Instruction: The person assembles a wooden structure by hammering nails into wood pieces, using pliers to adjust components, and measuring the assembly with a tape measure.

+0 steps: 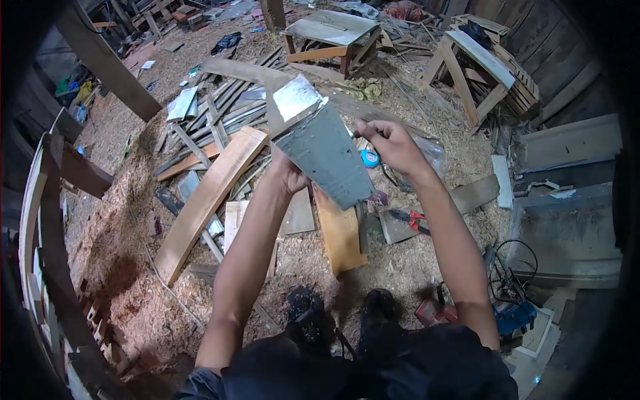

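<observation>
A grey-painted wooden piece with a white end is held up in front of me, tilted. My left hand grips it from its left side and underneath; most of the fingers are hidden behind it. Close to its right edge, my right hand is closed in a pinch. Whatever lies between those fingertips is too small to make out. Just below the right hand is a blue round tape measure. Red-handled pliers lie lower down, beside my right forearm.
Wood shavings cover the floor. Long planks and scrap strips lie ahead and to the left. A low wooden table stands at the back, a wooden frame at right. A blue power tool with a cable is near my right leg.
</observation>
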{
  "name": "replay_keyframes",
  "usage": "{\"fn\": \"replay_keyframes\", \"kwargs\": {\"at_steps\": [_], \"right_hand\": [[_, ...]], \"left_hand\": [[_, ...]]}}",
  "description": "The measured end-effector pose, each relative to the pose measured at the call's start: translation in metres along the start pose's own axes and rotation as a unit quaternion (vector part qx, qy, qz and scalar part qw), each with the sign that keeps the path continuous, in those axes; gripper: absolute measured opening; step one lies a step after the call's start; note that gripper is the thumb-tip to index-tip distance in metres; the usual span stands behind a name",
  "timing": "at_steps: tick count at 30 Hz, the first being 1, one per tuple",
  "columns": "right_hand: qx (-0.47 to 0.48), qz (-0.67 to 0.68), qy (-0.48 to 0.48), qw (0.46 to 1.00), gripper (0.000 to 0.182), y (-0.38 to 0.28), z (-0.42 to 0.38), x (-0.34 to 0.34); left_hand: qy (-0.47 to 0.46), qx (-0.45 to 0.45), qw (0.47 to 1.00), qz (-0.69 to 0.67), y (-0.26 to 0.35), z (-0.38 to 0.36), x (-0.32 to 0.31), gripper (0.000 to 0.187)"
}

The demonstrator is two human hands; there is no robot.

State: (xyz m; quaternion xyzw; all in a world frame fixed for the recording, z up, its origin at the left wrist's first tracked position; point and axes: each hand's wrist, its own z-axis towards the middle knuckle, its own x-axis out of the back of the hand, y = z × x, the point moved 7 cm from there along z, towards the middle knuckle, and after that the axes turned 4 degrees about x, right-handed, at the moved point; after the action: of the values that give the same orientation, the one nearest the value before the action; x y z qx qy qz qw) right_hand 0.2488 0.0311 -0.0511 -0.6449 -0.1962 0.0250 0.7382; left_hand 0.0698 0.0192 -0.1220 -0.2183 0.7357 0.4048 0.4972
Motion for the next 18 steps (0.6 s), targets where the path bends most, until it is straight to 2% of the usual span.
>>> {"fn": "replay_keyframes", "kwargs": {"at_steps": [2, 5, 6, 9, 10, 13, 14, 17, 18], "right_hand": [[-0.073, -0.019, 0.011, 0.997, 0.050, -0.001, -0.007, -0.005], [-0.097, 0.106, 0.021, 0.989, 0.051, 0.016, -0.010, -0.010], [-0.107, 0.114, 0.023, 0.987, 0.051, 0.020, -0.013, -0.011], [-0.126, 0.134, 0.028, 0.983, 0.050, 0.025, -0.012, -0.006], [-0.094, 0.139, 0.033, 0.985, 0.050, 0.032, -0.005, -0.007], [-0.042, 0.108, 0.017, 0.993, 0.051, 0.012, -0.006, -0.009], [-0.079, 0.083, -0.006, 0.993, 0.049, 0.002, -0.010, -0.007], [-0.058, 0.135, 0.015, 0.989, 0.042, 0.002, -0.014, -0.011], [-0.019, 0.151, 0.034, 0.988, 0.037, 0.018, -0.007, -0.011]], "left_hand": [[0.052, -0.010, 0.995, 0.084, 0.004, -0.006, -0.013, 0.044], [-0.003, -0.013, 0.988, 0.152, 0.000, -0.004, -0.027, 0.044], [0.079, 0.022, 0.972, 0.219, -0.006, -0.001, -0.024, 0.047], [0.115, 0.008, 0.968, 0.222, -0.011, -0.008, -0.050, 0.043], [0.129, 0.011, 0.959, 0.253, -0.011, -0.005, -0.048, 0.042], [0.078, 0.044, 0.967, 0.238, -0.009, -0.004, -0.049, 0.042], [0.076, 0.043, 0.954, 0.286, -0.006, 0.000, -0.039, 0.058], [0.122, -0.028, 0.937, 0.326, -0.002, -0.006, -0.039, 0.063], [0.181, -0.074, 0.897, 0.397, 0.004, -0.007, -0.036, 0.066]]}}
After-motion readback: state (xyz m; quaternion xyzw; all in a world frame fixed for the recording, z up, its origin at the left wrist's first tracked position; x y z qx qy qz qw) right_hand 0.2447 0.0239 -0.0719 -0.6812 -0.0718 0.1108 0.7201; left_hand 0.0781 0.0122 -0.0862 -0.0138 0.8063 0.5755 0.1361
